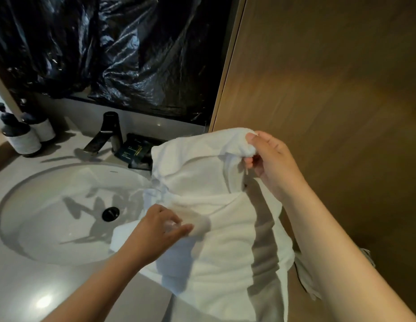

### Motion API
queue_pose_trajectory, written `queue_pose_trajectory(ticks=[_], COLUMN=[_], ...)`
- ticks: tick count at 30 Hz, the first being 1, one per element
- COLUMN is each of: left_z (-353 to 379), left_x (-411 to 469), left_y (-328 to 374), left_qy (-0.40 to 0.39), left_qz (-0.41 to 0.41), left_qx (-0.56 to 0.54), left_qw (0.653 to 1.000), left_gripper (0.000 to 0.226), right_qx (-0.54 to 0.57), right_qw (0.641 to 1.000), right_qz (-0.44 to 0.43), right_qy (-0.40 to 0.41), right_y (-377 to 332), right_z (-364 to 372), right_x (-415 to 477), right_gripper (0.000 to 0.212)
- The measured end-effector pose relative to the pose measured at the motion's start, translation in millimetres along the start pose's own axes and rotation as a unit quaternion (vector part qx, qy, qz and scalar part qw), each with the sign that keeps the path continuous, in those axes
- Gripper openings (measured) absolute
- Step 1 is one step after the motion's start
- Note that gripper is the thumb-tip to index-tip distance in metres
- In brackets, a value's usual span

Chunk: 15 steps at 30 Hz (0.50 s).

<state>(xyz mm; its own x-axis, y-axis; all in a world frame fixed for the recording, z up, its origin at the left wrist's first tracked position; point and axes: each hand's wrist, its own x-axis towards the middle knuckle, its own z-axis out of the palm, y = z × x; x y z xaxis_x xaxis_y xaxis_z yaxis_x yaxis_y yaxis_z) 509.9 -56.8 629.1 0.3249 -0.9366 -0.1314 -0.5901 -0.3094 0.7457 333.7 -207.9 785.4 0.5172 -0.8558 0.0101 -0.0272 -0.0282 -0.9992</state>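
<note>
A wooden panel is filling the right side, and black plastic sheeting is hanging behind the pale counter. The round sink is sitting to the left. A white towel is hanging in the air over the counter's right end, its lower part draping past the edge. The person's right hand is pinching its bunched top corner between thumb and curled fingers, probably so that the cloth falls straight. The left hand is reaching to mid-height, fingers curled, and looks to be nipping a fold there, though blur is softening the fingertips. That would likely be for drawing the towel flat or folding it. A dark faucet, two bottles and dark packets are standing back by the wall, out of the way.
</note>
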Motion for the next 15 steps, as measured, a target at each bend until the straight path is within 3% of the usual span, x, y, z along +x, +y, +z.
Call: queue_pose_trajectory(ticks=[4,9,13,15], left_z=[5.9,13.4,10.0,10.7], left_x=[-8.9,-8.6,14.0,30.2], left_y=[-14.1,-14.8,2.9,12.5], left_qy=[-0.035,-0.026,0.03,-0.009], left_qz=[-0.007,0.012,0.077,0.073], left_qx=[0.036,0.053,0.019,0.001], left_qw=[0.999,0.998,0.996,0.997], left_gripper=[0.038,0.047,0.07,0.084], right_qx=[0.046,-0.125,-0.075,-0.053], right_qw=[0.999,0.992,0.997,0.998], right_qz=[-0.024,-0.019,-0.012,-0.014], right_qy=[0.007,-0.023,-0.009,-0.005], right_y=[-22.4,-22.6,-7.1,-1.2], right_z=[-3.3,2.1,-4.9,-13.0], right_x=[-2.1,0.3,-8.7,-13.7], right_gripper=[0.02,0.025,0.023,0.025])
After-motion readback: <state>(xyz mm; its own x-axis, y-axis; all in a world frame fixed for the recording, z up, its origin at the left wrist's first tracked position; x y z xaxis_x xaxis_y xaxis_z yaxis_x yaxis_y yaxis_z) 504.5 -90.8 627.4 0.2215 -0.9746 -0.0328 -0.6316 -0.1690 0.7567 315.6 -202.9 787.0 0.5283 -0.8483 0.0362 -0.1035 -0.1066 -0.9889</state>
